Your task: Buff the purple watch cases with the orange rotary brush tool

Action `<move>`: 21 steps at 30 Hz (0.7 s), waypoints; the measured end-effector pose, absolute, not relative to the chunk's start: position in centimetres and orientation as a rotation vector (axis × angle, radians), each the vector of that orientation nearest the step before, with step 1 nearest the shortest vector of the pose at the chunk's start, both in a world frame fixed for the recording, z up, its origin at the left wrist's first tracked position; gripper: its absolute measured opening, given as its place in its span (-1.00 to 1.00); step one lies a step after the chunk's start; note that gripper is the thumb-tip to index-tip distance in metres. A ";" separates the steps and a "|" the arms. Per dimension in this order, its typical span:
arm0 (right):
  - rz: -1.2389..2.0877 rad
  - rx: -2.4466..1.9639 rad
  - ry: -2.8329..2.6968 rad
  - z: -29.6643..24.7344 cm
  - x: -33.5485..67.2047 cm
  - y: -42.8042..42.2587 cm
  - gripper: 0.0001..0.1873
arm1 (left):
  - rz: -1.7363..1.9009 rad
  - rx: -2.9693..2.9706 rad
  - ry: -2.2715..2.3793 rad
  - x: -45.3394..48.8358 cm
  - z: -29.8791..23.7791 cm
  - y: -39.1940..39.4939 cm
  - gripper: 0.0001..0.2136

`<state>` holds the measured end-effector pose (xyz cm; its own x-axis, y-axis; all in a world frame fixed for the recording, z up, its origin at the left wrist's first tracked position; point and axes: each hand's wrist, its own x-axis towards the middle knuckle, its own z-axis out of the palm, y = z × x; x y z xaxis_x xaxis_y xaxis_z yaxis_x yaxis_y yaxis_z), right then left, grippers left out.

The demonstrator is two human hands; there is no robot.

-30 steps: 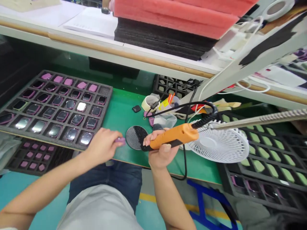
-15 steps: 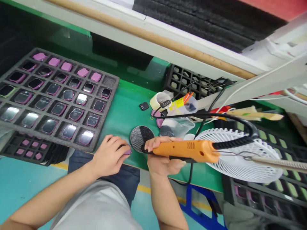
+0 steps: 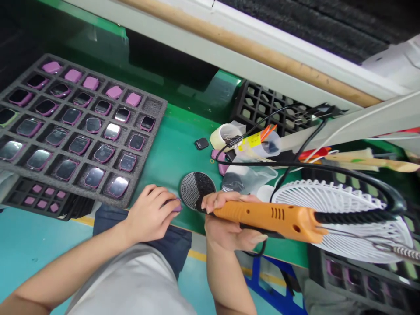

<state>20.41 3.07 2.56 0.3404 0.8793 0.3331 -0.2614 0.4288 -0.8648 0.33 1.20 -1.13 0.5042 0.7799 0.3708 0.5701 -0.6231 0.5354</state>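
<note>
My left hand (image 3: 152, 213) is closed on a small purple smartwatch case (image 3: 177, 207) at the table's front edge; the fingers cover most of it. In my right hand (image 3: 226, 227) is an orange electric screwdriver (image 3: 267, 215), lying nearly level with its dark nose toward the left hand. A thick black cable and a spring run off its rear end to the right. The nose and the watch case are apart. Just beyond the nose lies a round grey dish (image 3: 193, 186) with a dimpled half and a dark half that seems to hold tiny screws.
A grey foam tray (image 3: 149, 107) of purple watches stands at left. A black square piece (image 3: 201, 143), tape roll (image 3: 226, 134), plastic cup (image 3: 272, 144) and clear bag (image 3: 265, 175) lie behind. A white fan guard (image 3: 364, 249) and dark trays (image 3: 315, 267) occupy the right.
The screwdriver's rear end has swung right and slightly down, and the right hand has shifted a little the same way. My left hand stays almost still. The view has moved slightly.
</note>
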 end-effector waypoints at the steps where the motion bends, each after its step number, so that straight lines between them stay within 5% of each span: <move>1: 0.859 -0.802 -0.931 2.5 20.4 3.1 -0.43 | 0.855 2.406 1.124 0.3 -1.1 1.2 -0.84; 21: 0.956 -0.708 -1.068 5.3 19.8 2.4 -0.46 | 0.840 2.505 1.007 0.1 -1.1 1.4 -0.84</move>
